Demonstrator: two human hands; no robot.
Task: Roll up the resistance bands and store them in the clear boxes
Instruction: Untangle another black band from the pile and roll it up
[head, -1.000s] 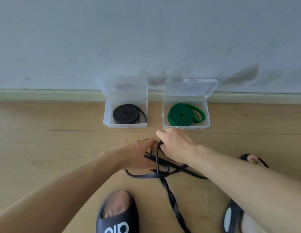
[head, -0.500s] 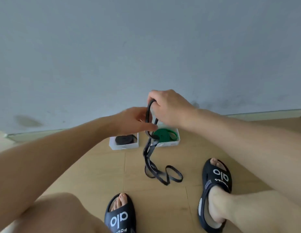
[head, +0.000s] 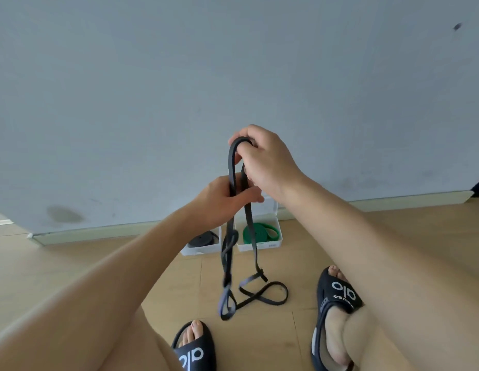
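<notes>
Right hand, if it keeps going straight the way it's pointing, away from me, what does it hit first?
Probably the wall. The right hand, gripping the top of the band, points forward and nothing shows between it and the wall, though depth is hard to judge.

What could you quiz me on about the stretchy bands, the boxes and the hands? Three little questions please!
1. True or false: the green band is already rolled up in a clear box.
2. Which hand has its grip on the top loop of the dark band: A) right hand, B) left hand?
3. Fill in: the dark band's bottom end lies on the ____.

Key: 1 true; 2 A; 3 floor.
</notes>
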